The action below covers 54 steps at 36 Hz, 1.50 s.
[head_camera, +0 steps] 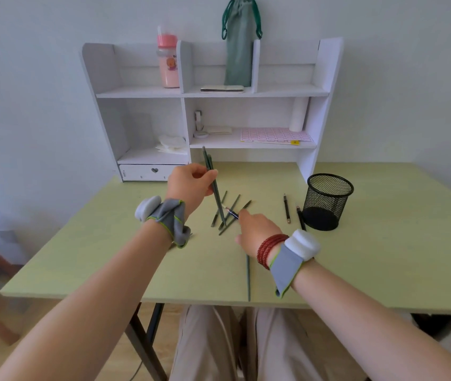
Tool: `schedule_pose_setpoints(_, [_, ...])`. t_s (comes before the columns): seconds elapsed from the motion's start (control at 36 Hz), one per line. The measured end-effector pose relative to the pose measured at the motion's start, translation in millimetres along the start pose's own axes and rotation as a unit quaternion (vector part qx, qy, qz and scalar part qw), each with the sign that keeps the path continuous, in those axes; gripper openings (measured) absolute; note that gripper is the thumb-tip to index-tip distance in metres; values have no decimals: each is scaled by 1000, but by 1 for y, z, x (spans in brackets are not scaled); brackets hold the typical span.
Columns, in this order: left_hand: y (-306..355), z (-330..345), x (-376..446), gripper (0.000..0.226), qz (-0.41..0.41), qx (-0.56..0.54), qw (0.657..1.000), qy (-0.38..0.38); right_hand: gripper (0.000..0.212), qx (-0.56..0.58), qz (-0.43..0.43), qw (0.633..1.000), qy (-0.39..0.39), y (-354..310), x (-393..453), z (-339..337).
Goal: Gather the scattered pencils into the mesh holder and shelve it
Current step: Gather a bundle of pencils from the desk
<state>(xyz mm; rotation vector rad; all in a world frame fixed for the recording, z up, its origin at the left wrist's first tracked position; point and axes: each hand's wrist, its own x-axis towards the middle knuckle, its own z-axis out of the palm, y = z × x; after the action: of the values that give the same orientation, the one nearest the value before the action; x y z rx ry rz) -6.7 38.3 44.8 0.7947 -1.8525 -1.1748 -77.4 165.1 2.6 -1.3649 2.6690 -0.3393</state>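
Observation:
My left hand [190, 185] is closed on a small bundle of green pencils [214, 185], held nearly upright with the tips down on the table. My right hand [256, 231] pinches a dark pencil [231, 212] by its end, just above several green pencils [232, 210] lying loose in the middle of the table. Another green pencil [248, 279] lies under my right wrist and reaches the front edge. Two dark pencils [287, 209] lie left of the black mesh holder [327, 200], which stands upright at the right.
A white desktop shelf unit [320, 111] stands at the back of the green table [108, 257], holding a pink bottle [168, 64], a green pouch [239, 48], a sticker sheet [273, 134] and small items. Its upper right compartment [287, 75] has nothing in it.

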Motion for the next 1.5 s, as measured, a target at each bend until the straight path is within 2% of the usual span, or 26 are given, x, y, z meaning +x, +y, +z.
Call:
schedule_pose_setpoints(0.17, [1, -1, -5, 15, 15, 27, 1000, 1, 36, -36, 40, 998, -26, -13, -6, 11])
schedule_pose_setpoints(0.44, [-2, 2, -8, 14, 6, 29, 1000, -1, 41, 17, 89, 995, -50, -24, 4, 17])
schedule_pose_setpoints(0.56, [-4, 1, -7, 15, 4, 31, 1000, -6, 35, 111, 103, 985, -78, -24, 9, 10])
schedule_pose_setpoints(0.61, [-4, 0, -5, 13, 2, 32, 999, -7, 22, 130, 98, 984, -76, -19, 13, 7])
schedule_pose_setpoints(0.67, [-4, -1, -3, 12, 1, 35, 999, -8, 18, 150, 98, 983, -39, -15, 14, 0])
schedule_pose_setpoints(0.75, [-2, -1, 1, 10, 1, 34, 999, -19, 35, 213, 96, 972, 10, -11, 18, -13])
schedule_pose_setpoints(0.83, [-1, 2, 2, 11, 6, 38, 999, -33, 24, 294, 66, 950, 78, -9, 20, -30])
schedule_pose_setpoints(0.94, [0, 7, 3, 11, 5, 20, 999, -49, 20, 366, 24, 919, 145, -4, 30, -42])
schedule_pose_setpoints(1.03, [0, 11, 4, 12, 3, 3, 998, -70, 10, 416, 0, 895, 162, -1, 36, -47])
schedule_pose_setpoints(1.14, [-1, 17, 3, 12, 18, -11, 995, -96, 9, 434, -35, 884, 172, 2, 38, -50])
schedule_pose_setpoints(1.31, [-2, 26, 2, 9, 15, -46, 991, -121, 5, 437, -57, 881, 173, 7, 42, -46])
schedule_pose_setpoints(1.5, [-5, 30, 4, 15, 21, -19, 988, -151, 10, 426, -52, 888, 163, 15, 48, -41])
